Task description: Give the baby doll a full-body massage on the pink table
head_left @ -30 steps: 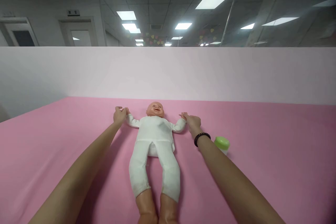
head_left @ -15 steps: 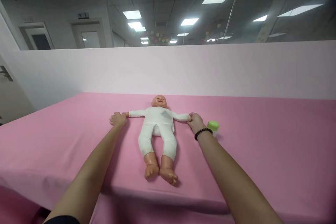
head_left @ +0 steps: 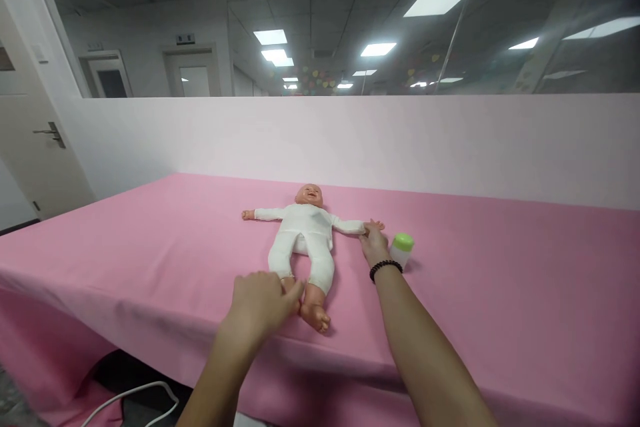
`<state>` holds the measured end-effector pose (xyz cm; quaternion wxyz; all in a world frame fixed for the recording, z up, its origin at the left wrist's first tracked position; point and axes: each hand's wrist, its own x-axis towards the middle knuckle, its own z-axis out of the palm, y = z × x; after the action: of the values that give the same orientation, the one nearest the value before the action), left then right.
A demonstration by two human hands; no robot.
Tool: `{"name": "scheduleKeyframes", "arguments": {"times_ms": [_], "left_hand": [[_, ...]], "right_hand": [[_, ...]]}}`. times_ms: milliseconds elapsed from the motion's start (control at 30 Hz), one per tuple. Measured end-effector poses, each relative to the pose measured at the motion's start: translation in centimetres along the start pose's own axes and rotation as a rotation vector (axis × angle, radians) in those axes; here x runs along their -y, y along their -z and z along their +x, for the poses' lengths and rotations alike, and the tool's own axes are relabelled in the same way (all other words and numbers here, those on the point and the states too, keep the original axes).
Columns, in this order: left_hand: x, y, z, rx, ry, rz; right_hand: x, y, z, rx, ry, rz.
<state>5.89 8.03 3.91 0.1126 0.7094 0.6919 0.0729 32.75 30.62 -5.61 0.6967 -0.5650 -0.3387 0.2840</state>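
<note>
A baby doll [head_left: 306,227] in a white top and trousers lies on its back, arms spread wide, bare feet toward me. My right hand [head_left: 374,243], with a dark coiled band at the wrist, is closed around the cuff of the doll's arm on the right. The doll's small hand sticks out beyond my fingers. My left hand [head_left: 263,300] is over the doll's lower leg and foot on the left, partly covering them. Its thumb points right; the other fingers are curled out of sight, and contact with the foot cannot be made out.
A small container with a green lid [head_left: 403,242] stands right beside my right wrist. A pink cloth [head_left: 165,233] covers the table, its front edge just below the doll's feet. White wall and glass rise behind. A white cable [head_left: 135,390] hangs at lower left.
My left hand has left the doll's hand and come back toward me, over its foot. My right hand has shifted from the doll's hand to its wrist. The view has turned slightly left.
</note>
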Motion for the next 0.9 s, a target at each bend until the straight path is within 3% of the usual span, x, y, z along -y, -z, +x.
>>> {"name": "scheduleKeyframes", "arguments": {"times_ms": [133, 233, 333, 467, 600, 667, 733, 833, 900], "left_hand": [[0.5, -3.7, -1.1, 0.070, -0.011, 0.062], [2.0, -4.7, -0.6, 0.032, -0.070, 0.046], [3.8, -4.1, -0.9, -0.027, -0.044, -0.007], [5.3, -2.0, -1.3, -0.234, 0.033, -0.102], [4.4, -0.1, 1.5, -0.489, -0.006, -0.279], [3.2, 0.7, 4.3, -0.612, -0.076, -0.365], [1.6, 1.4, 7.5, -0.650, -0.160, -0.416], [-1.0, 1.9, 11.7, -0.548, -0.251, -0.368], [-2.2, 1.7, 13.6, -0.448, -0.280, -0.299]], "right_hand": [[0.0, -0.2, 0.3, 0.005, -0.088, 0.036], [-0.4, -0.3, 0.4, 0.002, -0.139, 0.086], [-0.9, 0.1, 0.3, 0.053, -0.136, 0.143], [-0.8, 0.5, -0.3, 0.128, 0.063, -0.068], [0.6, -0.6, -0.9, 0.040, -0.118, 0.103], [1.3, -1.4, -1.4, -0.020, -0.013, 0.097], [1.9, -2.0, -2.1, -0.019, 0.199, 0.031], [2.6, -2.7, -3.7, 0.107, 0.488, -0.150], [3.0, -3.1, -4.9, 0.266, 0.636, -0.312]]}}
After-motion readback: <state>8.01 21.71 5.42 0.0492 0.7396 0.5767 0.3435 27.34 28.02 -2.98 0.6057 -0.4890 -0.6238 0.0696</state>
